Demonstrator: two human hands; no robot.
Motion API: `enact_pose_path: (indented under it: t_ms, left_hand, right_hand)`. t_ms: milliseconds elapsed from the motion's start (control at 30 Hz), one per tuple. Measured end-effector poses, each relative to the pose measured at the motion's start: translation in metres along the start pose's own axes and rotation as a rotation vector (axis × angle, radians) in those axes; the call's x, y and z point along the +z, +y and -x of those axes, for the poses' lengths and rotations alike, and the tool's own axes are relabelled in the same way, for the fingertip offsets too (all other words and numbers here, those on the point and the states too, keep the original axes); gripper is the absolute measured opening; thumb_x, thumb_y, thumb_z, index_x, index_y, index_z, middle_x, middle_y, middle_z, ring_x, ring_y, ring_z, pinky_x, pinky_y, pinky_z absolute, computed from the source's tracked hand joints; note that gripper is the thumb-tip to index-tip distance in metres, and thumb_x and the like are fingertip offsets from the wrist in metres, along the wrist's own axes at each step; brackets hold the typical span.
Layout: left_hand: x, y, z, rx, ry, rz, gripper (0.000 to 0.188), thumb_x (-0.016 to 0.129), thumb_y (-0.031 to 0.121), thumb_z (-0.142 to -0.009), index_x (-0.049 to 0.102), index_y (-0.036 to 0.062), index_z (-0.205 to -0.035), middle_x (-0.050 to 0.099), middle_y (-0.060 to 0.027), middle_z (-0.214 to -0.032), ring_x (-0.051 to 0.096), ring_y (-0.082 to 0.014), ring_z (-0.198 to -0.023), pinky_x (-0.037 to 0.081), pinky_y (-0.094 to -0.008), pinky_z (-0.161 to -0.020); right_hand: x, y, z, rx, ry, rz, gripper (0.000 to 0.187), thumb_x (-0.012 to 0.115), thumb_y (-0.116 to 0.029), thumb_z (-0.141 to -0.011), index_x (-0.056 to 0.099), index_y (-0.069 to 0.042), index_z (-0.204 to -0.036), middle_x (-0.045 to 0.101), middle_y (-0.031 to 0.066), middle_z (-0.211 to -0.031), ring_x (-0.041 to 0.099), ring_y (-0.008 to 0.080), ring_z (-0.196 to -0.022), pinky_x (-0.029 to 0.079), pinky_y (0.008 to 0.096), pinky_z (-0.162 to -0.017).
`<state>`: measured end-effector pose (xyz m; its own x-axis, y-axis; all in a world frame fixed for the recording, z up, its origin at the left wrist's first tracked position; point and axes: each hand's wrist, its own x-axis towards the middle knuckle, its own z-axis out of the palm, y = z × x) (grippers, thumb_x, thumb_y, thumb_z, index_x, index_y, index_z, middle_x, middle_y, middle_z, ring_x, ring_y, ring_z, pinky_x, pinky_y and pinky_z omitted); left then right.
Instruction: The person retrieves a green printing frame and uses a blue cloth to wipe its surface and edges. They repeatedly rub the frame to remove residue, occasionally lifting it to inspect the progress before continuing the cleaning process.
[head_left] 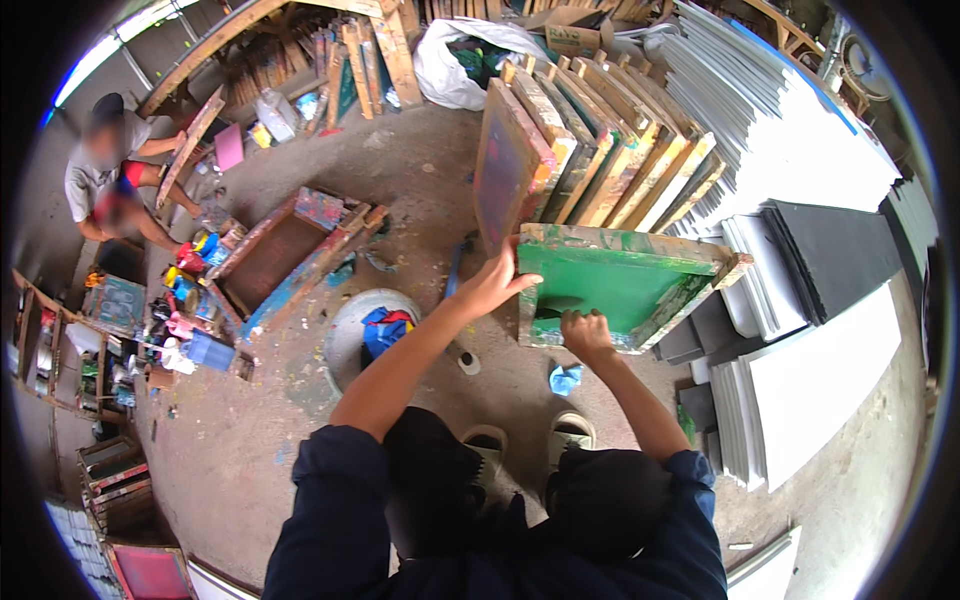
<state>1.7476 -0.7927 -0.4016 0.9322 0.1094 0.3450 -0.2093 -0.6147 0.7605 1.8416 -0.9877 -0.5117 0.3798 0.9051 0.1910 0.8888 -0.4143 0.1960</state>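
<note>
A wooden screen-printing frame (625, 238) with green mesh stands tilted in front of me, its wood stained with green and white paint. My left hand (492, 284) grips its left edge, thumb over the front of the wood. Low on the mesh, my right hand (587, 334) is curled closed against the green surface; whatever it holds, if anything, is hidden by the fingers. A dark patch (562, 303) shows on the mesh just above that hand. Behind the frame leans a row of similar paint-stained frames (515, 165).
A pale bucket (345, 345) with blue and red cloth stands by my left forearm. Crumpled blue paper (565, 379) lies near my shoes. White sheets (800, 385) are stacked at right. At far left a seated person (105, 175) holds a frame near paint containers (195, 255).
</note>
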Motion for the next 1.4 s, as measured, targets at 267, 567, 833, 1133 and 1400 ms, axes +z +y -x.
enact_pose_path:
  t_ms: [267, 567, 833, 1133, 1400]
  left_hand:
    - [-0.002, -0.013, 0.001, 0.006, 0.033, -0.099, 0.060, 0.057, 0.027, -0.084, 0.022, -0.0042, -0.121, 0.049, -0.0266, -0.107, 0.051, -0.0385, -0.100, 0.041, -0.0396, -0.081]
    - [0.006, -0.020, -0.004, 0.090, 0.100, -0.112, 0.059, 0.056, 0.027, -0.085, 0.020, -0.0048, -0.120, 0.048, -0.0288, -0.108, 0.050, -0.0417, -0.098, 0.042, -0.0410, -0.078]
    - [0.005, -0.017, -0.014, 0.148, 0.109, -0.057, 0.065, 0.056, 0.026, -0.085, 0.016, -0.0060, -0.125, 0.047, -0.0270, -0.110, 0.050, -0.0378, -0.097, 0.041, -0.0371, -0.083]
    - [0.005, -0.021, -0.011, 0.103, 0.098, -0.036, 0.063, 0.054, 0.026, -0.086, 0.014, -0.0031, -0.125, 0.047, -0.0240, -0.111, 0.051, -0.0339, -0.099, 0.041, -0.0360, -0.083]
    - [0.002, -0.020, -0.015, 0.032, 0.062, 0.071, 0.060, 0.054, 0.025, -0.087, 0.015, -0.0007, -0.125, 0.047, -0.0233, -0.110, 0.051, -0.0328, -0.100, 0.040, -0.0359, -0.083]
  right_hand:
    - [-0.070, 0.026, 0.009, 0.178, 0.143, -0.231, 0.015, 0.044, -0.015, -0.078, 0.054, -0.004, -0.079, 0.060, 0.0141, -0.069, 0.058, 0.0304, -0.057, 0.047, 0.0418, -0.055]
    - [-0.160, 0.066, 0.041, 0.280, 0.494, -0.171, 0.017, 0.055, -0.016, -0.080, 0.048, -0.007, -0.067, 0.055, 0.0089, -0.059, 0.055, 0.0269, -0.050, 0.046, 0.0345, -0.052]
    - [-0.147, 0.057, 0.046, 0.469, 0.505, -0.335, 0.015, 0.052, -0.011, -0.082, 0.056, -0.007, -0.097, 0.058, 0.0091, -0.100, 0.059, 0.0273, -0.081, 0.048, 0.0343, -0.072]
    - [-0.122, 0.031, 0.020, 0.255, 0.612, -1.786, 0.038, 0.042, -0.016, -0.085, 0.044, -0.004, -0.120, 0.045, 0.0142, -0.124, 0.043, 0.0281, -0.115, 0.023, 0.0379, -0.103]
    - [-0.095, 0.032, -0.013, 0.329, 0.045, -2.259, 0.030, 0.036, -0.029, -0.077, 0.050, -0.004, -0.085, 0.052, 0.0109, -0.080, 0.052, 0.0222, -0.076, 0.039, 0.0306, -0.078]
